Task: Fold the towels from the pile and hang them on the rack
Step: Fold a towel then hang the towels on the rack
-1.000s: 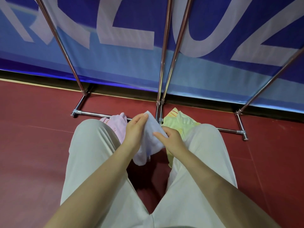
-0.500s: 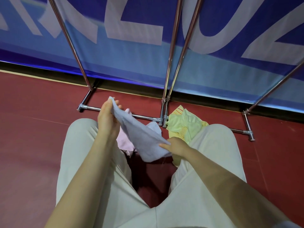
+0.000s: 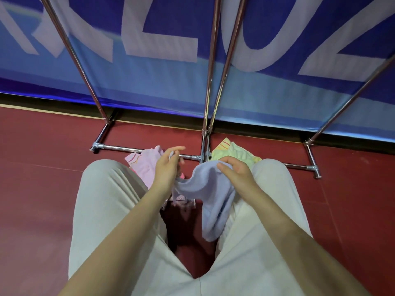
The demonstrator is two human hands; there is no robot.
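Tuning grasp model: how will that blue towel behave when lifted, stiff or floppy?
Likely floppy: the blue towel sags between the left hand and right hand, its free end drooping. Probably light, since a pinch by the fingers carries it. Terry-like texture suggests it won't slip.

The person wore loose, pale cream trousers (image 3: 111,210) of a soft, faintly creased cloth, which filled the lower middle of the frame from the knees down to the bottom edge. Both forearms were bare, with no sleeve, watch or ring to be seen on the left hand (image 3: 165,169) or the right hand (image 3: 239,174).
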